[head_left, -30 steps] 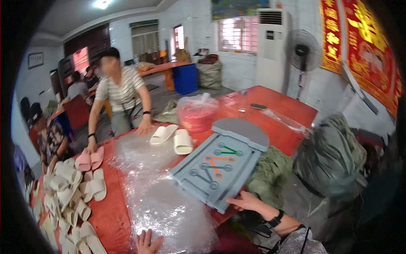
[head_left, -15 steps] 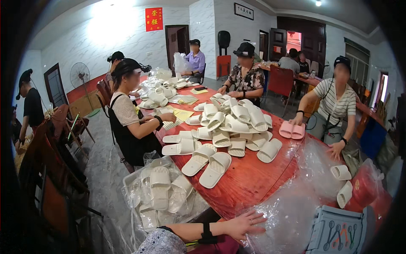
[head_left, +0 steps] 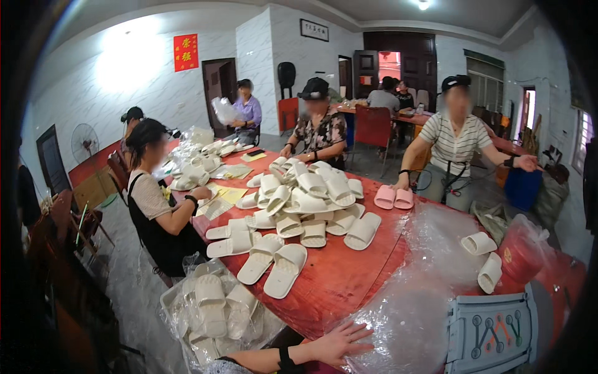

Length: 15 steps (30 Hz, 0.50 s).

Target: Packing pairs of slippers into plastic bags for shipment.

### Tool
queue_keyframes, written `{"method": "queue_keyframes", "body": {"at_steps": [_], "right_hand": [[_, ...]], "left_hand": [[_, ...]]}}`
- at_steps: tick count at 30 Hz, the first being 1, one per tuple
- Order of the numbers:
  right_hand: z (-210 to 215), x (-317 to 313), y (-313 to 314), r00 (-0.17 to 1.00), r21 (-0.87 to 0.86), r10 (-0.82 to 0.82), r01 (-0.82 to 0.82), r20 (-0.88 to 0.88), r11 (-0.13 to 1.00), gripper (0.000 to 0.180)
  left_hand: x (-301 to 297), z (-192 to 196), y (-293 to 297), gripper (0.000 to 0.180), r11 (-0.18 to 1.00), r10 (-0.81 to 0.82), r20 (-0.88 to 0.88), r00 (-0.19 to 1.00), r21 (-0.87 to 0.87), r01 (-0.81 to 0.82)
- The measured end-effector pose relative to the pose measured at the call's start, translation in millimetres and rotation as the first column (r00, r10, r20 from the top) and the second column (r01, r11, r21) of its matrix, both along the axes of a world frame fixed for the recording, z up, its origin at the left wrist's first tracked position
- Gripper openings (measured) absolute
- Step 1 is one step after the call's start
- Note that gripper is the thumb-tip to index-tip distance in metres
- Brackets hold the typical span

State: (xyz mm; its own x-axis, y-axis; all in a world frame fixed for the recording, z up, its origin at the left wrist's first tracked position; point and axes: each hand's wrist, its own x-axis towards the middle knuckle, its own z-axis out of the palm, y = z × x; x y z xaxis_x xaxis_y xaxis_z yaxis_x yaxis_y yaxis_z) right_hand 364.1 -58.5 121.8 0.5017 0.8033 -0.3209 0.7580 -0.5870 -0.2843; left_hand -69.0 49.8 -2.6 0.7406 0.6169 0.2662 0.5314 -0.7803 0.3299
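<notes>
My left hand (head_left: 339,343) reaches in from the lower edge, a dark band round its wrist. Its fingers are stretched out and spread, with the fingertips at the edge of a large clear plastic bag (head_left: 405,311) spread over the red table (head_left: 342,274). Nothing is gripped in it. Beyond it, two cream slippers (head_left: 286,269) lie side by side in front of a big heap of cream slippers (head_left: 308,201). My right hand is out of view.
A bag-lined crate (head_left: 212,305) of slippers stands left of the table. A person (head_left: 461,134) opposite touches pink slippers (head_left: 393,197). Two cream slippers (head_left: 490,272), a red bag (head_left: 523,249) and a grey plastic stool (head_left: 492,330) are at right. Several people sit around the table.
The view has swung right and tilted up. The person in the striped top has lifted one hand from the plastic and holds it out sideways. My left hand stays spread at the plastic.
</notes>
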Motion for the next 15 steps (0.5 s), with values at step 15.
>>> {"method": "queue_keyframes", "body": {"at_steps": [15], "right_hand": [[76, -188, 95, 0.596, 0.807, 0.786, -0.378, -0.163, 0.454, 0.072]], "left_hand": [[-5, -11, -3, 0.089, 0.999, 0.031, -0.037, 0.999, 0.015, -0.030]]}}
